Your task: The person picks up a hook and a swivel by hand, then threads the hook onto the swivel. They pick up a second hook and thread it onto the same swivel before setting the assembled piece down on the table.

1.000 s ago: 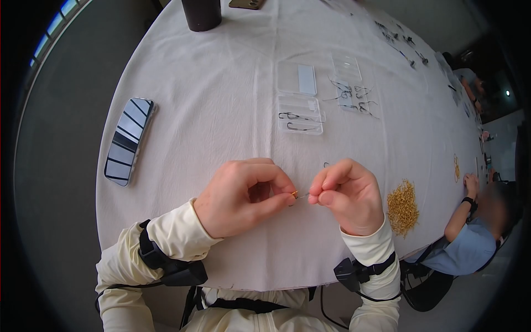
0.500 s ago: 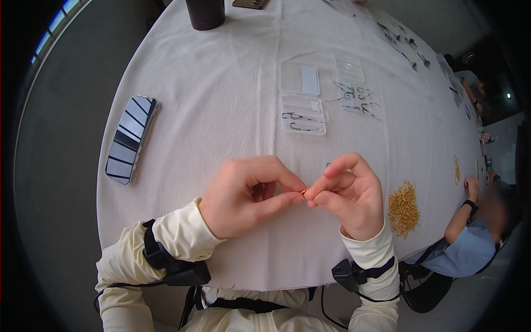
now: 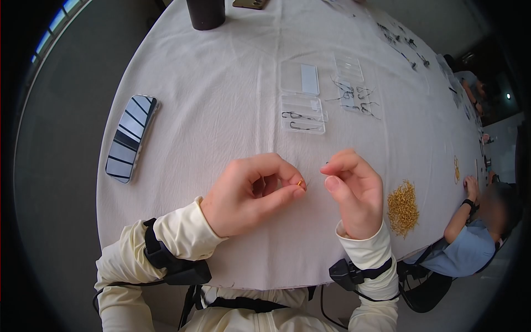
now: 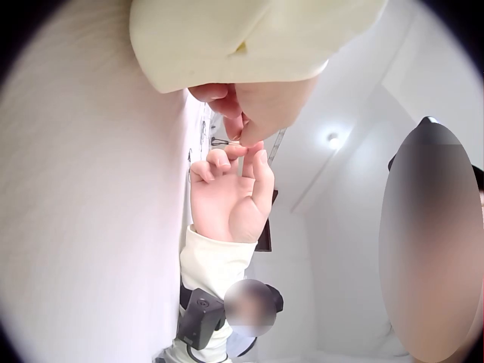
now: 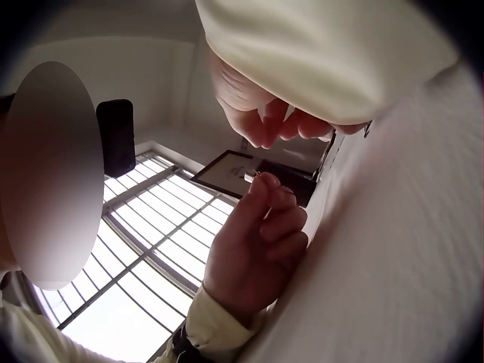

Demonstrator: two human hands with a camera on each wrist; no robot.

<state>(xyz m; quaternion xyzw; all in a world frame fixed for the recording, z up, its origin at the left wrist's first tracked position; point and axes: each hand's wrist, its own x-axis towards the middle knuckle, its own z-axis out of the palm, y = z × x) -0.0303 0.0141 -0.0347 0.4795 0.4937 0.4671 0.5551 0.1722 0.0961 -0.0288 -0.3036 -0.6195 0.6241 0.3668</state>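
The left hand (image 3: 251, 191) pinches a small gold piece (image 3: 300, 182) between thumb and index finger; a thin line seems to stick out beside it. To its right, the right hand (image 3: 357, 193) is raised over the cloth, thumb and index fingertips apart, with nothing visible between them. In the right wrist view the left hand (image 5: 253, 249) has its thumb and index tips together and its other fingers curled. A dark hook end (image 3: 327, 163) shows behind the right index finger. A pile of gold pieces (image 3: 403, 208) lies to the right of the right hand.
Beyond the hands lie a clear box with dark hooks (image 3: 303, 127) and another box with hooks (image 3: 348, 99). A phone (image 3: 130, 138) is at left, a black cup (image 3: 206, 14) at the far edge. Another person (image 3: 478, 238) sits at right.
The right hand has moved away from the left fingertips, and its thumb and index finger have parted. The left hand still pinches the gold piece, now a little higher in the head view.
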